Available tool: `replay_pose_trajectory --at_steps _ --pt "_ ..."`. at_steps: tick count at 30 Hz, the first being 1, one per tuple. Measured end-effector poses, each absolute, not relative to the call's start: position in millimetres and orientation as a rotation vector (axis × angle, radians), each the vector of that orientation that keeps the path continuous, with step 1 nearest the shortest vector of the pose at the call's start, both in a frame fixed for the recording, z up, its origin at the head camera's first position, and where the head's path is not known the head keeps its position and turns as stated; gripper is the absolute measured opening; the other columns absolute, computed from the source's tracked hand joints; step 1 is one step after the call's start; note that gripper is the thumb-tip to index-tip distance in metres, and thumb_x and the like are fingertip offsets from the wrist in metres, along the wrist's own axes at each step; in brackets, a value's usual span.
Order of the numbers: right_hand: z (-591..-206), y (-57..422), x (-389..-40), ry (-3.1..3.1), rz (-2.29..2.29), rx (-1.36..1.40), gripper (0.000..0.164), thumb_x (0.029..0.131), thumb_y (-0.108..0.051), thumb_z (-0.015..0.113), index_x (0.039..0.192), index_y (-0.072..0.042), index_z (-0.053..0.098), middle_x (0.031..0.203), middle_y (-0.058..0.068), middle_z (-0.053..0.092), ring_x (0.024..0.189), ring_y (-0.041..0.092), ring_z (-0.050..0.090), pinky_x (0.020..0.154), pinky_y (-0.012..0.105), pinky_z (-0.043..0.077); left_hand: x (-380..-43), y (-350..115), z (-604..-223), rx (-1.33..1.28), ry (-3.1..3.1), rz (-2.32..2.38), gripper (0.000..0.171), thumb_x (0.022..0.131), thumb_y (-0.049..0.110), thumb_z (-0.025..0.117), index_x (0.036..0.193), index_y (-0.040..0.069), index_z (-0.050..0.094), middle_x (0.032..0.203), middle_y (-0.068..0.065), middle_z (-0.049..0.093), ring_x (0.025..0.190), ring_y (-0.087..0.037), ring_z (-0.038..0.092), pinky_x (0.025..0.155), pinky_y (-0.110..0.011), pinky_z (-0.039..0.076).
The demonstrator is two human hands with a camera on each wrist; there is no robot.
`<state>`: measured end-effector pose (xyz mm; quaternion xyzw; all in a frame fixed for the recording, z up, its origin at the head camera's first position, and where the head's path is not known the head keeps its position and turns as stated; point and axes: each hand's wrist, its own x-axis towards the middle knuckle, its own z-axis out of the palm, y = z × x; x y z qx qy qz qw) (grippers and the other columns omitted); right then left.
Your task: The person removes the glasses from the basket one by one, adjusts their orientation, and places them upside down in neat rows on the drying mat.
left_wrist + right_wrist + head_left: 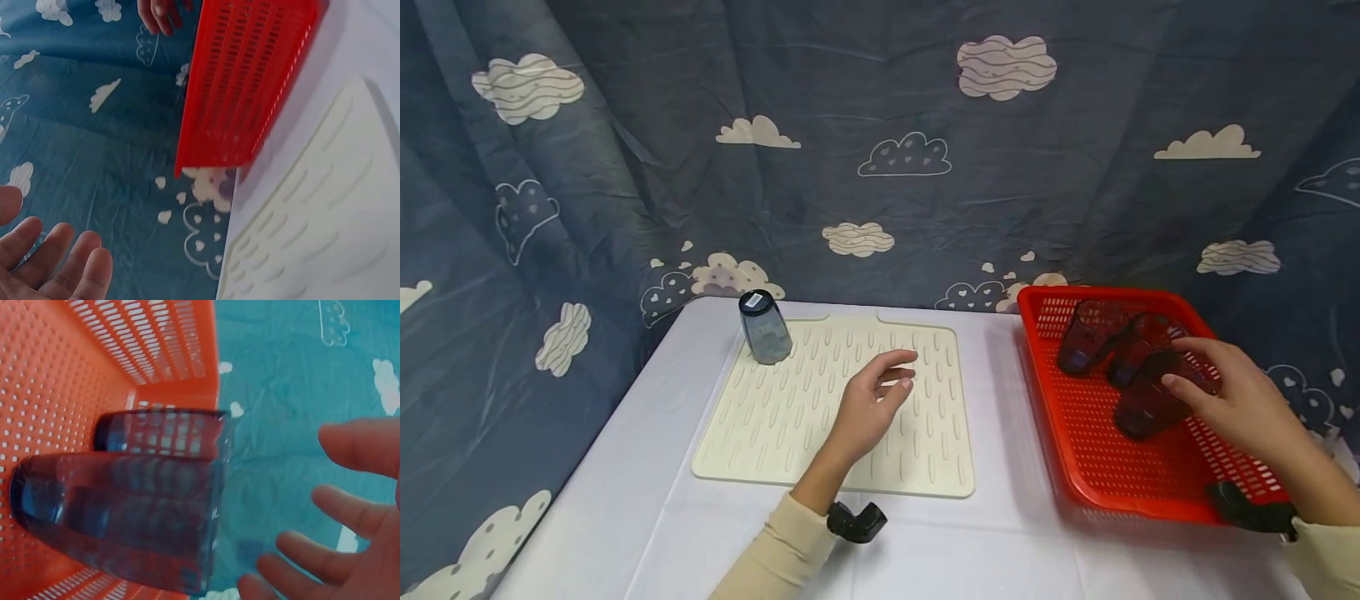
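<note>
My right hand (1243, 400) is over the right side of a red basket (1052, 417), thumb and fingers spread apart. Its fingers overlap the rim of the nearest dark tinted glass (1146, 408) in the head view. The right wrist view shows a gap between those fingers and the rim of a glass (119, 512). Two more tinted glasses, one at the left (1086, 337) and one in the middle (1138, 346), stand behind it in the basket. Over a cream drying mat (760, 450), my left hand (871, 404) hovers with loosely bent fingers and holds nothing.
A grey-blue glass (767, 333) stands upside down on the mat's far left corner, a label on its base. Mat and basket share a white-covered table (1000, 533). Behind the table hangs a dark blue cloud-print cloth (820, 192).
</note>
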<state>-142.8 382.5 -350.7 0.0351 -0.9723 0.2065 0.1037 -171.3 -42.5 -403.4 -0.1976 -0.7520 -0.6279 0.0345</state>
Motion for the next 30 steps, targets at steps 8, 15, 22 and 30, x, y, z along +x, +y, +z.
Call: replay_pose_trajectory --at_steps 8,15,22,30 --pt "-360 400 -152 -2.887 0.607 -0.004 0.06 0.1 -0.026 0.057 0.141 0.011 0.035 0.134 0.046 0.034 0.122 0.063 0.03 0.094 0.078 0.027 -161 -22 -412 -0.624 -2.343 -1.988 0.036 0.1 0.013 0.055 0.135 0.014 0.057 0.137 -0.005 0.061 0.121 -0.022 0.063 0.099 -0.033 0.052" --pt "-363 414 -156 -3.089 0.635 0.033 0.072 0.1 -0.034 0.054 0.137 0.024 0.031 0.125 0.05 0.044 0.109 0.064 0.046 0.084 0.073 0.041 -157 -13 -426 -0.603 -2.401 -2.019 0.034 0.099 0.015 0.057 0.132 0.016 0.06 0.135 -0.002 0.063 0.118 -0.021 0.064 0.097 -0.029 0.052" --pt "-365 411 -164 -3.211 0.717 -0.028 0.095 0.096 -0.045 0.059 0.142 0.025 0.015 0.129 0.05 0.04 0.113 0.063 0.047 0.088 0.071 0.043 -156 -13 -429 -0.622 -2.419 -2.03 0.032 0.1 0.016 0.057 0.132 0.016 0.06 0.136 -0.004 0.062 0.116 -0.023 0.065 0.094 -0.024 0.053" --pt "-370 407 -169 -3.171 0.728 -0.061 0.098 0.091 -0.04 0.067 0.142 0.025 0.015 0.129 0.051 0.039 0.113 0.064 0.044 0.089 0.07 0.041 -155 -14 -432 -0.589 -2.463 -2.019 0.032 0.1 0.018 0.058 0.132 0.017 0.06 0.135 0.0 0.063 0.114 -0.021 0.066 0.091 -0.022 0.053"
